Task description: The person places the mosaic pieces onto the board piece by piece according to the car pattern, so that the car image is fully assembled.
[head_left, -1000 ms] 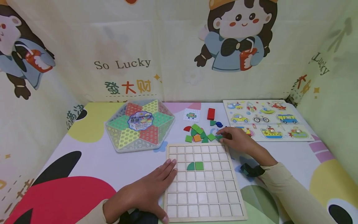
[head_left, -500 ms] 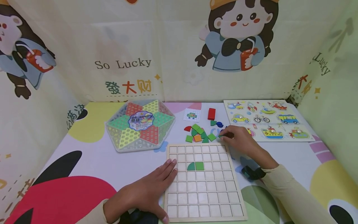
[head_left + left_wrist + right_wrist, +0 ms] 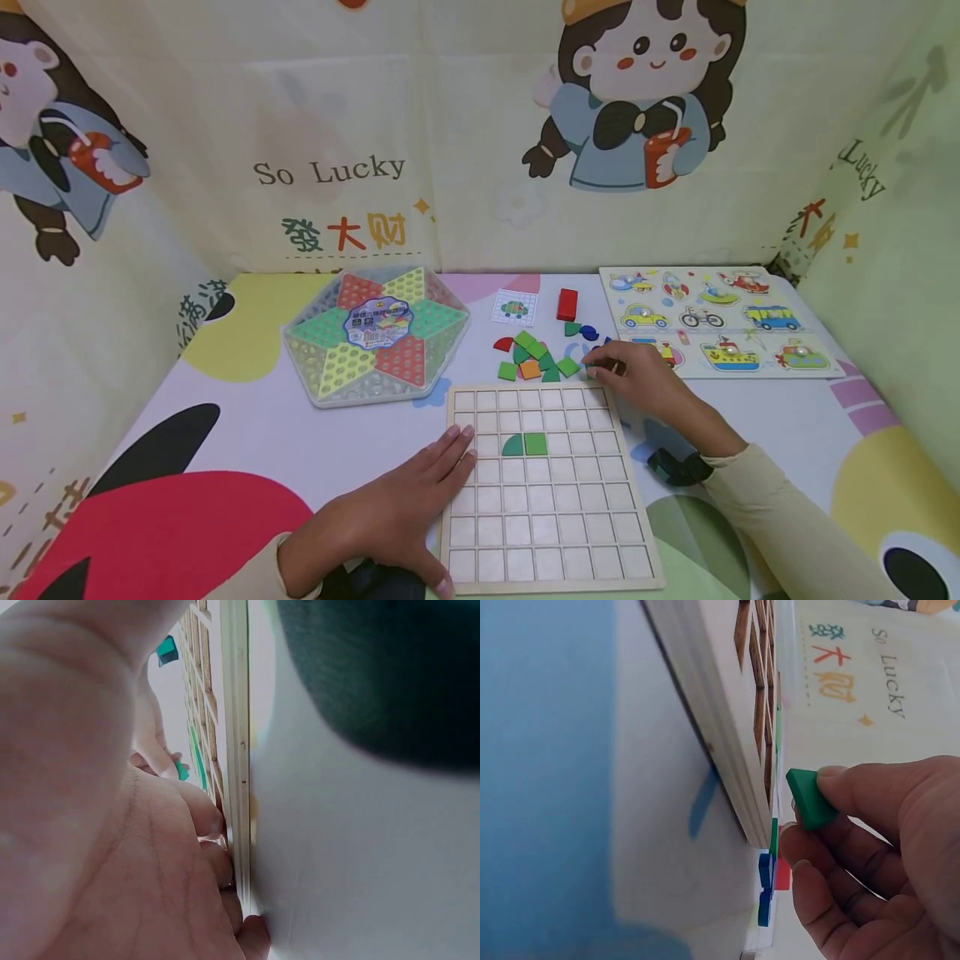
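Observation:
My left hand (image 3: 397, 500) rests along the left edge of a wooden grid board (image 3: 551, 579), fingers extended over its rim and thumb near the lower corner. Two pieces sit side by side in the grid: a green quarter-circle (image 3: 512, 446) and a lighter green square (image 3: 536, 444). Just past the board's far right corner, my right hand (image 3: 645, 375) pinches a small green tile (image 3: 810, 799) between thumb and fingers. The right wrist view shows this tile tilted, its outline partly covered by the thumb. In the left wrist view the board's side edge (image 3: 238, 750) runs beside my fingers.
Loose green pieces (image 3: 534, 350), an orange square (image 3: 529, 369) and a red piece (image 3: 503, 344) lie behind the board. Farther back are a pattern card (image 3: 514, 308) and a red block (image 3: 567, 305). A hexagonal box (image 3: 307, 367) stands left, a vehicle puzzle board (image 3: 720, 337) right.
My right fingers have closed on the green tile and shifted slightly beside the loose pieces. The left hand, the board and the two pieces in its grid stay where they were.

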{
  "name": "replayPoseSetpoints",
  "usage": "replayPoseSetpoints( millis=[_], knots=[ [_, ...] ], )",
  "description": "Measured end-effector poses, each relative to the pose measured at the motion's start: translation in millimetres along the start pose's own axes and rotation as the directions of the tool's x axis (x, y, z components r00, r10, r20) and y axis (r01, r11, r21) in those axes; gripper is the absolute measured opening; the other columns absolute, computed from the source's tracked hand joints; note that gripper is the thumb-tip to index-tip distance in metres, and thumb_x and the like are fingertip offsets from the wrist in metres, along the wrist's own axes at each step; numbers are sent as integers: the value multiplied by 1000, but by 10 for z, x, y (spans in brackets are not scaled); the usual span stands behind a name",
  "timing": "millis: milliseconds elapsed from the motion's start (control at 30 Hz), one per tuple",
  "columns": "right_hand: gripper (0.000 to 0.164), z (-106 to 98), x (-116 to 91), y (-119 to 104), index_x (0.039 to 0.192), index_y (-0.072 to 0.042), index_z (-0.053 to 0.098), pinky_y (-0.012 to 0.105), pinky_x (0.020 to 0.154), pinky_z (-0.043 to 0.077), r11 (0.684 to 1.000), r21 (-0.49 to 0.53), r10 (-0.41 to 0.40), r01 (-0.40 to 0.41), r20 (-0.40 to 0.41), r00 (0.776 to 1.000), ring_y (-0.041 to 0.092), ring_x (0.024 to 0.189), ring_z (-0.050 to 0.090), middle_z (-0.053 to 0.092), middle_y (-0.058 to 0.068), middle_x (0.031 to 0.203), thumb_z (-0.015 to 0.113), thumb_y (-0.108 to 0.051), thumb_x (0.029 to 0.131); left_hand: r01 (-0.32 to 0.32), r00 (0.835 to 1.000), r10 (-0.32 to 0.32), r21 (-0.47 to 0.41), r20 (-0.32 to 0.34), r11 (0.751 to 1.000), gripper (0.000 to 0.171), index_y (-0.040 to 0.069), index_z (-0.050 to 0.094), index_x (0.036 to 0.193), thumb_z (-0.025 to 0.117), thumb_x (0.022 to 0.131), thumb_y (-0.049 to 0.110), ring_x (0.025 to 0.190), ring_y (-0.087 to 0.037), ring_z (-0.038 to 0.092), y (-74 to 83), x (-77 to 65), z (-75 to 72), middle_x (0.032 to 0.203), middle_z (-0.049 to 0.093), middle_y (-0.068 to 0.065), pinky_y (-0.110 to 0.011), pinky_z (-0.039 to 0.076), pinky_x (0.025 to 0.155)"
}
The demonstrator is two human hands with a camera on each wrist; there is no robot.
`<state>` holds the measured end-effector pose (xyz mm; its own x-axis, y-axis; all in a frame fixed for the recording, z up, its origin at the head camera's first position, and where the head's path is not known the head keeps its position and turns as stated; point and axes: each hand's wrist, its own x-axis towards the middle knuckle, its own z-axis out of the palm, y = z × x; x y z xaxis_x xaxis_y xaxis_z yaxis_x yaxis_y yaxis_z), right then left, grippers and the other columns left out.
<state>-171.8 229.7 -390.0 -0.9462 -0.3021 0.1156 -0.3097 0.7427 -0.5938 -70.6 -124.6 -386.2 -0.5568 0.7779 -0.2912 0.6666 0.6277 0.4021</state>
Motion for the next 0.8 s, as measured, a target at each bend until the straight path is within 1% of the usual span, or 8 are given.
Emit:
replayPoseSetpoints(
  millis=[100,400,600,800],
  knots=[
    [16,5,-2,-25,104,-7,74,28,65,48,1000,-10,-6,6,3,1000,17,77,55,66,-1,89,71,-6,89,-6,1000,6,11,-6,1000,128,10,12,157,64,63,80,147,-25,-7,-1,-5,-2,163,-6,-5,-47,20,114],
    [17,24,-36,-92,103,-7,73,26,71,52,998,35,-53,51,50,997,15,79,59,68,-1,93,74,-5,86,-7,1000,8,20,-16,1000,129,9,12,157,65,63,80,147,-26,-7,-4,-8,4,163,-5,-6,-47,20,114],
    [18,54,-68,-134,104,-6,73,26,72,53,996,48,-78,75,58,995,14,81,59,67,-2,94,73,-2,87,-9,1000,10,20,-21,1000,128,9,12,157,65,63,80,147,-26,-6,-4,-11,7,163,-5,-6,-47,21,114],
    [18,76,-132,-185,105,-6,73,26,72,53,993,69,-104,98,97,990,13,81,59,65,-3,92,72,-2,88,-11,1000,11,12,-21,1000,128,9,13,157,66,64,79,147,-26,-6,-4,-11,2,163,-5,-6,-47,21,114]
  ],
)
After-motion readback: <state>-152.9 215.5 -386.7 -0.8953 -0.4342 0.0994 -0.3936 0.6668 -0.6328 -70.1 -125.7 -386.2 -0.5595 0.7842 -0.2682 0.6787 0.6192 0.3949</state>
